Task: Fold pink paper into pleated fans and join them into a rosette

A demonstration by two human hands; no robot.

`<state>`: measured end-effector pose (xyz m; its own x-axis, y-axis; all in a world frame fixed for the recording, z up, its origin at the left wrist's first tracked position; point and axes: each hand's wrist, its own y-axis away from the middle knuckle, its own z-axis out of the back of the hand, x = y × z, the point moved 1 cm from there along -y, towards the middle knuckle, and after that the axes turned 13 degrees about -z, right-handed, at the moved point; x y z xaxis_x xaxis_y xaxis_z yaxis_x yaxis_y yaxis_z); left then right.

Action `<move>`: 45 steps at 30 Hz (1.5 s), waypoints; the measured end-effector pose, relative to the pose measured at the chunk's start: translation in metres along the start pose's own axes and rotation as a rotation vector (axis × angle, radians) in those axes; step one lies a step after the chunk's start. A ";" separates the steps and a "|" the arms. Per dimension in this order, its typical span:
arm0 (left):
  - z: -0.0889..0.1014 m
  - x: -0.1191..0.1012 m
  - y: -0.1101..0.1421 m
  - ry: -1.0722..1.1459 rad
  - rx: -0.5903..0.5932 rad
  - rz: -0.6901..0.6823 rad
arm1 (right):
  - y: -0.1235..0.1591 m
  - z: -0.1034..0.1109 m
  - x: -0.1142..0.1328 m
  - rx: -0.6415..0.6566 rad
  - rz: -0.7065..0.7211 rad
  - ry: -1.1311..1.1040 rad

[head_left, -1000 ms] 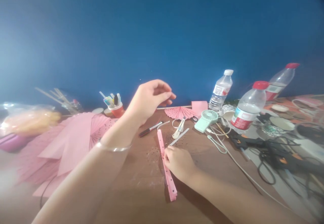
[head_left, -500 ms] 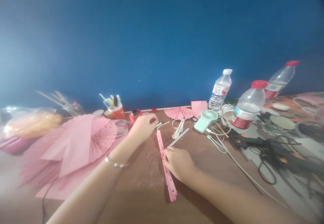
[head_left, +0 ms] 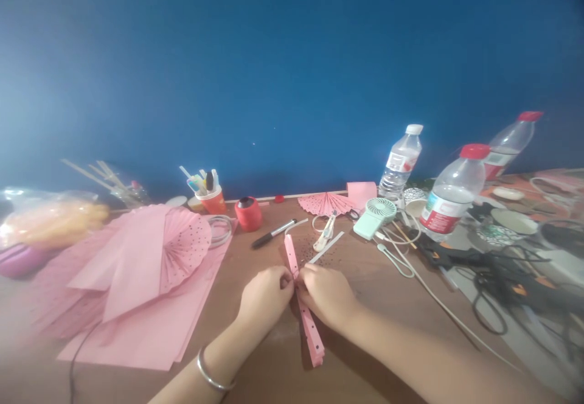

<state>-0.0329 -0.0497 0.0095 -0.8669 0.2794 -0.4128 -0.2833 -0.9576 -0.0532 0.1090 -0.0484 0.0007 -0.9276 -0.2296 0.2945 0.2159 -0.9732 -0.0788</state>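
Note:
A narrow pleated strip of pink paper [head_left: 311,337], dotted with small dark holes, lies lengthwise before me on the brown table. My right hand [head_left: 327,291] is closed on its middle from the right side. My left hand [head_left: 267,294], a silver bangle on its wrist, meets the strip at the same place from the left with its fingers curled in a pinch. What the left fingertips hold is hidden. Beyond the hands are a hole punch plier [head_left: 325,233], a pale thin strip [head_left: 326,247] and a black-and-white marker [head_left: 274,233].
Pink paper sheets [head_left: 137,346] and an opened pleated fan [head_left: 187,252] are piled at left. Behind stand a red round container [head_left: 249,214] and a cup of pens [head_left: 212,202]. A mint handheld fan [head_left: 376,216], bottles [head_left: 451,197] and tangled cables [head_left: 483,294] crowd the right.
My left hand has come down and toward me from beside the red container to the middle of the pink strip, uncovering the marker. My right hand stays on the strip.

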 end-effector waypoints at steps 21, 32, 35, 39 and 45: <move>0.002 0.004 0.006 0.074 -0.093 -0.101 | -0.001 -0.001 -0.002 -0.030 -0.012 -0.008; 0.006 0.004 0.000 0.070 -0.058 -0.373 | -0.002 -0.001 -0.002 -0.019 -0.018 -0.033; 0.011 0.005 -0.002 0.077 -0.027 -0.444 | -0.001 -0.001 -0.002 -0.020 -0.009 -0.033; 0.015 0.005 -0.004 0.055 -0.010 -0.506 | -0.002 -0.002 -0.002 -0.025 0.006 -0.016; 0.014 0.007 -0.006 0.074 0.007 -0.505 | -0.002 -0.001 -0.002 -0.023 0.016 -0.007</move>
<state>-0.0429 -0.0411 0.0195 -0.5898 0.7014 -0.4001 -0.6625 -0.7036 -0.2570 0.1104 -0.0460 -0.0008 -0.9221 -0.2451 0.2993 0.2234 -0.9690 -0.1052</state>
